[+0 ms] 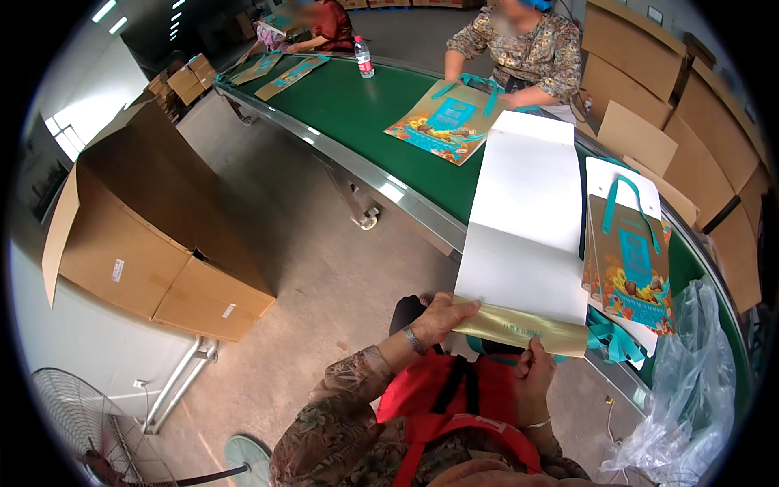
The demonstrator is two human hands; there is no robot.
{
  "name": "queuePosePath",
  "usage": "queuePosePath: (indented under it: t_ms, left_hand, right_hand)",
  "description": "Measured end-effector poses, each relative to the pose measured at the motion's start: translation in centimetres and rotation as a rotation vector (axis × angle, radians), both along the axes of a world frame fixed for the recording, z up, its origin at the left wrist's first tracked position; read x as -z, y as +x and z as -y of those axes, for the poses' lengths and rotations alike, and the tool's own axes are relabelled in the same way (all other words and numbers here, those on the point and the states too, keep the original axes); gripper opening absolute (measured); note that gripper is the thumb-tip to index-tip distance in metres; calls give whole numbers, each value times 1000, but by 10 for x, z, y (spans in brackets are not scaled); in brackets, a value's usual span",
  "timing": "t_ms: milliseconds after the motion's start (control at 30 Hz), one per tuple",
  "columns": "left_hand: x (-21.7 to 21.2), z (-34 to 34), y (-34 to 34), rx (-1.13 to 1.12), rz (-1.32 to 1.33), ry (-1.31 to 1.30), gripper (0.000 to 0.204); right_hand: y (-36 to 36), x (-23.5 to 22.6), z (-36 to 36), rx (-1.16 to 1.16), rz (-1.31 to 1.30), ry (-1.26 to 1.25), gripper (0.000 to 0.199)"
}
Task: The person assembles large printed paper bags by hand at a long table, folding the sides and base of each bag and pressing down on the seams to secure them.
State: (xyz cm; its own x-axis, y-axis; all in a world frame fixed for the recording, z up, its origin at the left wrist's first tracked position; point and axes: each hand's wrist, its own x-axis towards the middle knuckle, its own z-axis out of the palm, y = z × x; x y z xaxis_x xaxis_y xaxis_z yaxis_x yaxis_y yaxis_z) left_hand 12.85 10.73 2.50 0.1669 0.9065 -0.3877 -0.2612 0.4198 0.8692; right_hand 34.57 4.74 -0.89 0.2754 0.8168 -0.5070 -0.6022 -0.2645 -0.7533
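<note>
A long white paperboard sheet point(523, 211) with crosswise creases stretches from over the green belt toward me. Its near end is a shiny gold band point(527, 329) with small print. My left hand point(442, 319) grips the band's left end, thumb on top. Below its lower edge, right of the middle, my right hand point(535, 371) is closed with the thumb pressed against the band. Part of a teal ribbon shows under the band between my hands. Just right of the sheet lies a stack of gold-brown gift bags point(633, 260) with teal handles and printed food pictures.
The green conveyor belt point(333, 93) has a metal rim. Another printed bag point(446, 122) lies before a co-worker point(519, 49); a second person point(329, 24) is farther off. A bottle point(363, 58) stands on the belt. Large cartons point(154, 243), plastic film point(690, 381) and a fan point(89, 430) surround me.
</note>
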Motion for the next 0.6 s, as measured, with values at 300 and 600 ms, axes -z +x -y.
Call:
queuePosePath:
  t_ms: [300,600]
  left_hand:
    - [13,-4,3,48,-10,-1,38]
    - [30,-2,-21,105,18,-35,41]
  right_hand:
    - [32,2,2,110,12,58,14]
    - [53,7,13,69,39,-27,23]
